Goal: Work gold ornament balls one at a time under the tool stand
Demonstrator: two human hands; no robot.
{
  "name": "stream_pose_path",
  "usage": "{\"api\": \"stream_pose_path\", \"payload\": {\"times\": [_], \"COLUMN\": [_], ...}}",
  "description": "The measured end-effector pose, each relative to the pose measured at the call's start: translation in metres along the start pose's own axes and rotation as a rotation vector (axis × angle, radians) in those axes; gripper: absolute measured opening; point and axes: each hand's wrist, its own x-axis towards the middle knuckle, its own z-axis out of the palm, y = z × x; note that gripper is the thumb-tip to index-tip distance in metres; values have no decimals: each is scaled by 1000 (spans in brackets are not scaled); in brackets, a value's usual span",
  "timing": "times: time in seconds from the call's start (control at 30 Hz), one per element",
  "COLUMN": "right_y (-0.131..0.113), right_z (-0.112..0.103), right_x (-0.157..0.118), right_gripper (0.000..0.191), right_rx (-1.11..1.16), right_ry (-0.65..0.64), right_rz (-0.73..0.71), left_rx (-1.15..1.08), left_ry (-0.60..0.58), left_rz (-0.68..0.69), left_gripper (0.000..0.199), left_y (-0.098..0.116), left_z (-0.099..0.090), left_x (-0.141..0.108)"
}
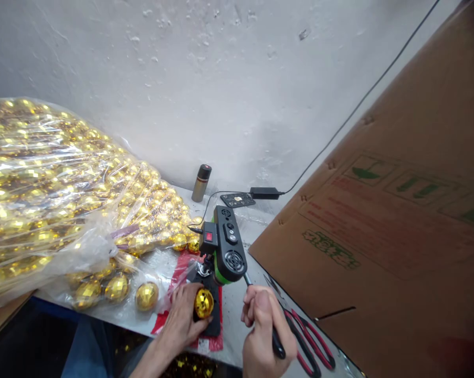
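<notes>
My left hand [183,314] is closed around a shiny gold mirrored ball [203,303], its fingers curled along the ball's left and near sides. This ball sits low over the black base plate [211,328] of a small black machine [229,247] with round vents, a red switch and green edging. My right hand [265,331] grips a metal rod with a black handle [278,344]. The rod's far end reaches the near right side of the machine's head; whether it is fixed there I cannot tell. Loose gold balls [147,296] lie left of my left hand.
A big clear bag of gold balls [63,184] fills the left. At right leans a large cardboard box [378,220], with red-handled pliers or shears [309,341] beside it. By the wall stand a spray can [201,182], a power adapter [264,193] and a dark flat patterned item [237,200].
</notes>
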Motion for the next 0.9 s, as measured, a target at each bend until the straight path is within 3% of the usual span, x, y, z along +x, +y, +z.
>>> {"api": "stream_pose_path", "payload": {"times": [0.1,0.17,0.23,0.3,0.4,0.5,0.6,0.73,0.83,0.9], "right_y": [1,7,12,15,17,15,14,11,4,-2], "right_z": [-1,2,4,5,5,5,6,7,9,12], "right_x": [-3,-10,-17,-20,-20,-20,-21,-20,-16,-11], "right_gripper": [35,34,34,35,34,34,34,34,34,35], "right_rx": [-12,-5,14,29,31,25,11,-2,2,15], "right_ry": [25,39,52,60,47,45,42,33,54,72], "right_rz": [-25,-39,-53,-61,-84,-94,-81,-80,-53,-25], "left_rx": [-4,22,117,276,312,294,249,131,-227,-456], "left_ry": [-52,-1,114,150,144,104,83,102,99,22], "left_rz": [49,24,-71,-149,-161,-155,-157,-159,-203,-269], "left_gripper": [93,85,53,42,44,50,52,48,55,63], "left_y": [-11,-13,-13,-12,-15,-20,-21,-13,0,8], "left_z": [-13,-27,-45,-59,-69,-66,-63,-69,-74,-71], "left_x": [-12,-2,26,65,118,141,137,109,80,61]}}
